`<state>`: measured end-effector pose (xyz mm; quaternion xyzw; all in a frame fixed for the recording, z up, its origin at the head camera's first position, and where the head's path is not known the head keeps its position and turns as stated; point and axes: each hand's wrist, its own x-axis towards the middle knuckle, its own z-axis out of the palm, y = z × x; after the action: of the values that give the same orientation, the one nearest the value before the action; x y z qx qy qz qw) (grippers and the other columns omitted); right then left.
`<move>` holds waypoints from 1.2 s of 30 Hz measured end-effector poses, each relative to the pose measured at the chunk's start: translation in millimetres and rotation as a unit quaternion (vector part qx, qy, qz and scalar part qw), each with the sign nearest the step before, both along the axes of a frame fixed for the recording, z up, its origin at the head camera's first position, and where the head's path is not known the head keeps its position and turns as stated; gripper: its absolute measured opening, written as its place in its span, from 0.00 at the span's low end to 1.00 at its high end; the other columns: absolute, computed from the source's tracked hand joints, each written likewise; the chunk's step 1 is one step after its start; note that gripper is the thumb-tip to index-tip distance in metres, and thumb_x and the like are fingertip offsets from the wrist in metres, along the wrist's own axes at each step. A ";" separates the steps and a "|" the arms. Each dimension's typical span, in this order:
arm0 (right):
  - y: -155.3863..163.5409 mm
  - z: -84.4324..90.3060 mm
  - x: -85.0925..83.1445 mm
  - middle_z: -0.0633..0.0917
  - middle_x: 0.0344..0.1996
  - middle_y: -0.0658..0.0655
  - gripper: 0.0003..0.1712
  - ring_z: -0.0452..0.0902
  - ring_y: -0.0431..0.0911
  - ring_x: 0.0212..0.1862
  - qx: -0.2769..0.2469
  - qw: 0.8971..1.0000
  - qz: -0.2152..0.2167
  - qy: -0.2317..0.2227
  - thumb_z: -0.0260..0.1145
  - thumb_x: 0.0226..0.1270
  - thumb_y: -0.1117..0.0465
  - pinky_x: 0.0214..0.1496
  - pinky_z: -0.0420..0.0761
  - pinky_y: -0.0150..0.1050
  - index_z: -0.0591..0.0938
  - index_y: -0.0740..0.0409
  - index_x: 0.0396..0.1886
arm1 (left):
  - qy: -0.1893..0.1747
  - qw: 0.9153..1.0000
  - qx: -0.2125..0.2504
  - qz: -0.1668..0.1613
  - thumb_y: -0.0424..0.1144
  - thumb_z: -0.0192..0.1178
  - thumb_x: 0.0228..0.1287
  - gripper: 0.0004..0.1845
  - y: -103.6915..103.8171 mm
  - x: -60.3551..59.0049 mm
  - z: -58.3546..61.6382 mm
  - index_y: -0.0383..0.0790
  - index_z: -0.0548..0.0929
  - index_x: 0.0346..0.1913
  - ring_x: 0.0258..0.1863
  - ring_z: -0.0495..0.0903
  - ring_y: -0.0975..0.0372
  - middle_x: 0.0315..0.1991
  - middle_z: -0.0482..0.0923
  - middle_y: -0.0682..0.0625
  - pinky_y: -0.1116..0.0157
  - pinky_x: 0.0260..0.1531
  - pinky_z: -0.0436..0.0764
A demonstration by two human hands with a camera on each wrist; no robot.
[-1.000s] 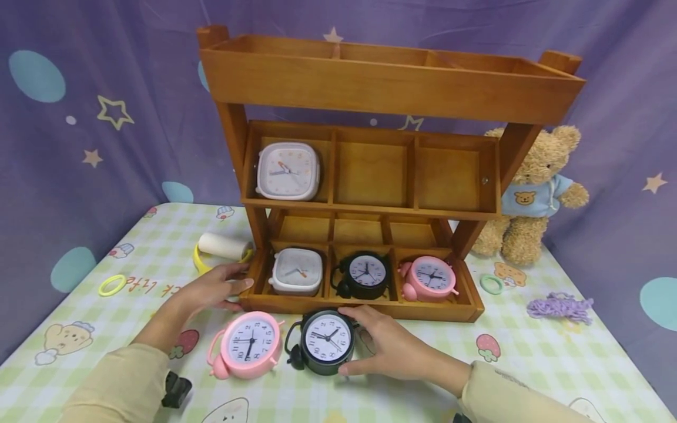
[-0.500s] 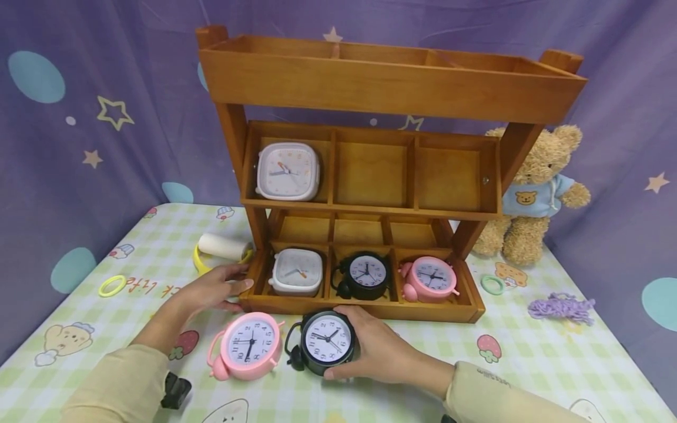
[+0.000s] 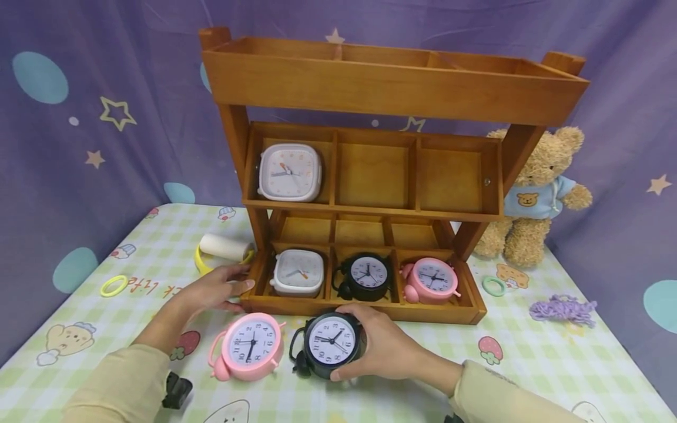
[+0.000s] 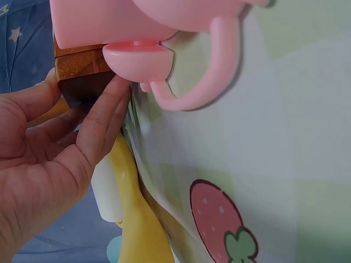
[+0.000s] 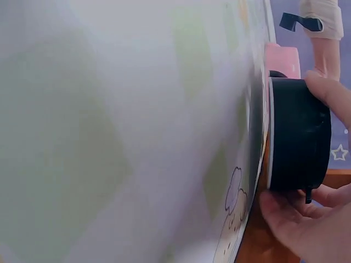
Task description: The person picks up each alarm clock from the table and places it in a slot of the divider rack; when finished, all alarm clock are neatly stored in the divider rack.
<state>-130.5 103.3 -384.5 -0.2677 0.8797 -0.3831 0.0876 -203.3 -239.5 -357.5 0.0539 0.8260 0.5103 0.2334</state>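
A black round alarm clock (image 3: 330,343) stands on the table in front of the wooden shelf (image 3: 370,82). My right hand (image 3: 388,346) grips it from the right, fingers over its top and thumb under; the right wrist view shows the same clock (image 5: 296,134) from the side. Beside it to the left stands a pink round alarm clock (image 3: 250,346). My left hand (image 3: 214,288) rests flat against the shelf's lower left corner (image 4: 77,74), holding nothing. The shelf's bottom tray holds a white square clock (image 3: 298,272), a black clock (image 3: 366,276) and a pink clock (image 3: 432,279).
Another white square clock (image 3: 289,173) sits in the middle tier's left cell. A yellow-handled lint roller (image 3: 222,249) lies left of the shelf. A teddy bear (image 3: 534,194), green ring (image 3: 493,286) and purple yarn (image 3: 563,308) are at right; a yellow ring (image 3: 113,285) at left.
My right hand has closed further round the black clock and tilted it slightly clockwise. The left hand has stayed against the shelf.
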 end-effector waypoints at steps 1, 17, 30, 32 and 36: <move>1.5 0.7 0.1 0.79 0.61 0.50 0.55 0.74 0.49 0.63 0.000 1.000 -0.001 -0.001 0.87 0.39 0.41 0.67 0.75 0.55 0.73 0.52 0.68 | 0.000 1.000 0.000 0.000 0.32 0.47 0.80 0.34 0.0 -0.2 -0.3 0.16 0.45 0.75 0.59 0.75 0.39 0.70 0.52 0.18 0.54 0.46 0.89; 31.3 33.8 3.7 0.79 0.60 0.42 0.55 0.76 0.44 0.60 -0.048 0.999 -0.003 0.023 0.87 0.38 0.41 0.68 0.78 0.51 0.73 0.46 0.69 | 0.000 1.000 -0.009 -0.006 0.33 0.47 0.80 0.34 0.3 -1.1 1.1 0.16 0.45 0.75 0.60 0.74 0.38 0.70 0.52 0.18 0.54 0.46 0.89; 52.8 79.6 1.3 0.79 0.59 0.41 0.56 0.75 0.45 0.61 -0.054 0.993 -0.005 0.103 0.88 0.38 0.44 0.63 0.80 0.55 0.72 0.42 0.70 | 0.003 1.000 -0.002 -0.006 0.32 0.46 0.81 0.34 0.2 -1.1 0.8 0.13 0.43 0.74 0.63 0.71 0.34 0.70 0.50 0.17 0.53 0.47 0.88; 55.2 86.5 -0.5 0.80 0.57 0.41 0.57 0.76 0.43 0.60 -0.052 0.990 -0.008 0.132 0.89 0.37 0.45 0.63 0.80 0.53 0.72 0.44 0.70 | 0.003 1.000 0.001 -0.007 0.32 0.46 0.81 0.34 0.0 -1.0 0.7 0.13 0.43 0.74 0.63 0.71 0.33 0.70 0.50 0.17 0.53 0.47 0.88; 60.0 101.1 -4.4 0.81 0.55 0.44 0.57 0.77 0.43 0.57 -0.045 0.980 -0.015 0.191 0.90 0.35 0.47 0.59 0.81 0.52 0.73 0.46 0.70 | 0.004 1.000 0.005 -0.011 0.32 0.46 0.81 0.34 -0.3 -1.2 0.5 0.13 0.42 0.74 0.62 0.70 0.32 0.70 0.50 0.16 0.52 0.47 0.88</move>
<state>-135.0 163.3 -283.4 -0.3265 0.8661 -0.3653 -0.0997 -204.5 -239.8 -357.0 0.0656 0.8239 0.5114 0.2352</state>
